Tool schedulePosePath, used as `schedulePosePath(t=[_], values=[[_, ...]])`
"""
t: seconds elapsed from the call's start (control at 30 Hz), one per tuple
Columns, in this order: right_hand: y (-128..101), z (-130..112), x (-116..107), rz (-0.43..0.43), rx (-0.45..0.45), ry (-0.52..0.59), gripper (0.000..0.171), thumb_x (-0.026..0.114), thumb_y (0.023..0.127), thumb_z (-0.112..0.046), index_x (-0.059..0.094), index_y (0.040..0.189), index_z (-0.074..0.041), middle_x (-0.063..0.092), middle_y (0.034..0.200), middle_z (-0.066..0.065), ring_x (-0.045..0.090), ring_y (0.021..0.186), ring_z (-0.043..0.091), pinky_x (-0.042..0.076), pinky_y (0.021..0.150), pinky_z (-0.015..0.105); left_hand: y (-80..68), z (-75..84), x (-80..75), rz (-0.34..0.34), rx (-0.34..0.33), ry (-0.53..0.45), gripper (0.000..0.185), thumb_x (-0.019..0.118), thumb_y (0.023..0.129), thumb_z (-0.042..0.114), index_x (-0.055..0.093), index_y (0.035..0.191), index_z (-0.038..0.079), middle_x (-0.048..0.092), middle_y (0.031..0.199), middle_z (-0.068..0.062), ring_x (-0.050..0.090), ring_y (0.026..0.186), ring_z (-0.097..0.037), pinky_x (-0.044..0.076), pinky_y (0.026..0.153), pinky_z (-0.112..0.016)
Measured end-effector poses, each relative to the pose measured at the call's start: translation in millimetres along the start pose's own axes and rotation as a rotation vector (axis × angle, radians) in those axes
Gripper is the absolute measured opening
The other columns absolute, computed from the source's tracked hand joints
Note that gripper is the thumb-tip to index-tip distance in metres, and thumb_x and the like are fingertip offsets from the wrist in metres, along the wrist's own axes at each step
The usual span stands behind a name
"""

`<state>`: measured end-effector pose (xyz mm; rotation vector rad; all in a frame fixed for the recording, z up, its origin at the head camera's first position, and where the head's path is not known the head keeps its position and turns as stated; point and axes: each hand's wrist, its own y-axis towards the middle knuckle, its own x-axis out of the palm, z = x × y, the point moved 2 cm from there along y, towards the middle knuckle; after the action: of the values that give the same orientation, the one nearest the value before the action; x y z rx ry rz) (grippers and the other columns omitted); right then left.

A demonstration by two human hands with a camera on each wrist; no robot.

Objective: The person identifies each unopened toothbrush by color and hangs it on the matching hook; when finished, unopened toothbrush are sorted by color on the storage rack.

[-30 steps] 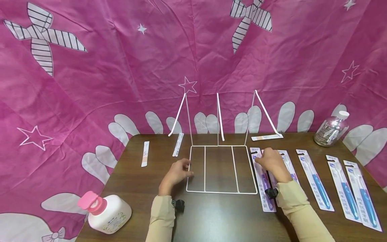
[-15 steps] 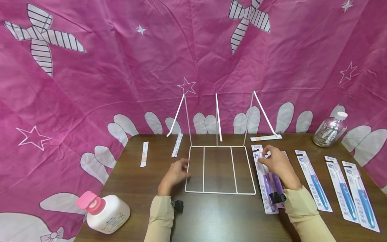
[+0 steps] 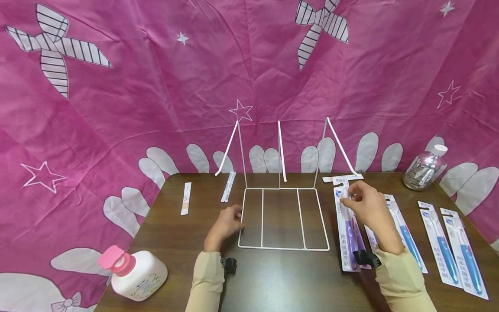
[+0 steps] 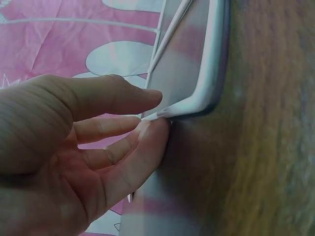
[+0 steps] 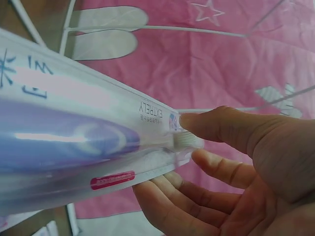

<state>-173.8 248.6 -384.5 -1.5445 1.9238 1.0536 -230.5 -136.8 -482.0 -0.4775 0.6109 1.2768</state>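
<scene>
My right hand (image 3: 368, 208) pinches a packaged toothbrush (image 3: 346, 229) near its top, thumb on the front of the clear pack and fingers at its edge. In the right wrist view the pack's purple handle (image 5: 64, 132) and white bristles are large and close. Its lower end points toward me, right of a white wire rack (image 3: 284, 248). At the rack's left side, my left hand (image 3: 224, 226) holds the base wire (image 4: 209, 54) between thumb and fingers. Two other purple toothbrush packs lie partly hidden behind the held one and under my right wrist.
Several blue toothbrush packs (image 3: 442, 242) lie on the right. A clear bottle (image 3: 422, 171) stands at the back right, a pink-topped pump bottle (image 3: 138, 275) at the front left. Narrow paper sachets (image 3: 186, 198) lie behind. A pink cloth (image 3: 156, 86) hangs behind the table.
My right hand has moved right and slightly away, carrying the purple toothbrush pack with it, partly over the pack beside it. My left hand stays at the rack's left side.
</scene>
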Motion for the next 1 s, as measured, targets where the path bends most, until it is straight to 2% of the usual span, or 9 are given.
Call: schedulePosePath(t=[0.2,0.27,0.33,0.37,0.47,0.57,0.7,0.87,1.0], values=[[-8,-11,-18,0.106,-0.063,0.008,0.027,0.081,0.082,-0.01,0.063,0.099,-0.001,0.071,0.082,0.018,0.064,0.077,0.035,0.039,0.072,0.048,-0.5,1.4,0.2,-0.001,-0.021,0.007,0.051,0.076,0.071,-0.013,0.062,0.12,-0.012,0.066,0.091,-0.016,0.059,0.075,-0.022,0.053,0.066,-0.033],[-10,-15,-24,0.123,-0.068,0.017,0.026,0.08,0.083,-0.009,0.063,0.1,0.0,0.072,0.084,0.02,0.065,0.078,0.036,0.04,0.07,0.048,-0.9,1.8,0.3,-0.002,-0.023,0.008,0.051,0.076,0.071,-0.013,0.062,0.12,-0.012,0.065,0.092,-0.016,0.059,0.075,-0.022,0.053,0.066,-0.033],[-12,-19,-29,0.135,-0.069,0.034,0.026,0.079,0.084,-0.008,0.063,0.101,0.0,0.072,0.085,0.021,0.065,0.078,0.037,0.035,0.075,0.048,-1.1,1.9,0.4,-0.003,-0.026,0.001,0.052,0.076,0.071,-0.013,0.062,0.121,-0.012,0.065,0.092,-0.016,0.059,0.075,-0.022,0.053,0.065,-0.034],[-14,-21,-32,0.146,-0.065,0.03,0.026,0.08,0.084,-0.009,0.063,0.102,0.0,0.072,0.085,0.021,0.066,0.077,0.035,0.037,0.072,0.044,-1.1,1.9,0.5,-0.004,-0.027,-0.003,0.052,0.076,0.071,-0.013,0.061,0.121,-0.012,0.065,0.092,-0.017,0.06,0.075,-0.022,0.053,0.065,-0.033],[-18,-27,-40,0.179,-0.05,0.037,0.028,0.081,0.084,-0.013,0.064,0.104,-0.002,0.073,0.089,0.021,0.068,0.076,0.03,0.042,0.067,0.032,-1.0,1.7,0.7,-0.009,-0.025,-0.012,0.052,0.074,0.071,-0.014,0.061,0.122,-0.012,0.065,0.093,-0.018,0.061,0.072,-0.022,0.054,0.063,-0.033],[-23,-31,-47,0.217,-0.02,0.042,0.03,0.081,0.085,-0.016,0.065,0.107,-0.004,0.073,0.091,0.02,0.065,0.073,0.008,0.042,0.058,0.02,-1.0,1.2,0.5,-0.013,-0.038,-0.019,0.052,0.074,0.072,-0.015,0.06,0.123,-0.012,0.065,0.094,-0.018,0.061,0.071,-0.022,0.054,0.062,-0.033],[-27,-37,-53,0.271,0.002,0.062,0.03,0.081,0.085,-0.017,0.066,0.109,-0.005,0.073,0.093,0.02,0.05,0.072,-0.019,0.04,0.061,0.016,-0.3,0.0,0.5,-0.015,-0.046,-0.015,0.052,0.074,0.073,-0.015,0.06,0.123,-0.01,0.065,0.095,-0.018,0.06,0.074,-0.023,0.054,0.064,-0.034],[-32,-44,-58,0.35,-0.025,0.095,0.03,0.083,0.082,-0.011,0.067,0.106,-0.004,0.073,0.092,0.019,0.045,0.072,-0.027,0.037,0.069,0.022,0.2,-0.5,0.9,-0.017,-0.028,-0.009,0.051,0.074,0.073,-0.014,0.061,0.122,-0.011,0.064,0.094,-0.016,0.06,0.076,-0.024,0.054,0.064,-0.034],[-36,-53,-62,0.407,-0.042,0.152,0.029,0.084,0.078,-0.005,0.068,0.102,-0.003,0.071,0.082,-0.005,0.051,0.071,-0.023,0.038,0.072,0.011,-0.8,-0.2,0.4,-0.018,-0.032,-0.027,0.05,0.073,0.074,-0.015,0.061,0.122,-0.012,0.064,0.094,-0.017,0.061,0.073,-0.023,0.055,0.064,-0.034]])
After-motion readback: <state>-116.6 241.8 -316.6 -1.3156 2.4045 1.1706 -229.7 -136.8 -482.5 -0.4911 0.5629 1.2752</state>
